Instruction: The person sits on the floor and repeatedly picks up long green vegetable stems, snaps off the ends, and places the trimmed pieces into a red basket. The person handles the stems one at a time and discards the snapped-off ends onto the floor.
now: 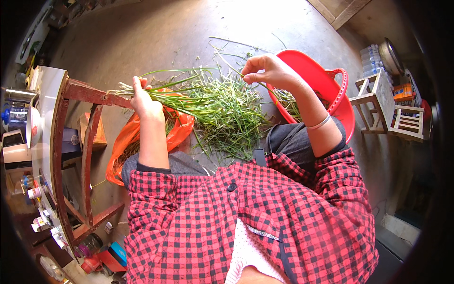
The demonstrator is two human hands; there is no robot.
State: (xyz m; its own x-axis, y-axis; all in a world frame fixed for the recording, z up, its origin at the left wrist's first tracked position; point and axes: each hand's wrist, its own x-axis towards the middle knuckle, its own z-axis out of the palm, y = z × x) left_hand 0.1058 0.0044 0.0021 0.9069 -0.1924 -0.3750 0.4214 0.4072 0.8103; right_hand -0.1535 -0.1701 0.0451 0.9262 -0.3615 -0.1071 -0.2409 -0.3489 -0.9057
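Observation:
My left hand (144,101) grips a bunch of long green stalks (184,101), perhaps wild garlic or chives, with their pale root ends poking out to the left. Between the thumb and fingers of my right hand (267,72) is a single thin stalk (230,64), raised above the floor. A loose heap of green stalks and trimmings (230,124) lies on the floor between my knees. Beneath my left forearm sits an orange plastic bag (122,142) with plant matter inside. Under my right forearm stands a red plastic basket (301,69) with a handle, also holding some stalks.
At left, a table (48,92) with a red wooden frame (88,92) carries bottles, a bowl and small boxes. A cardboard box (94,131) stands beneath it. Wooden stools (376,101) are at right. Stray stalks (237,42) lie on the concrete floor (152,39).

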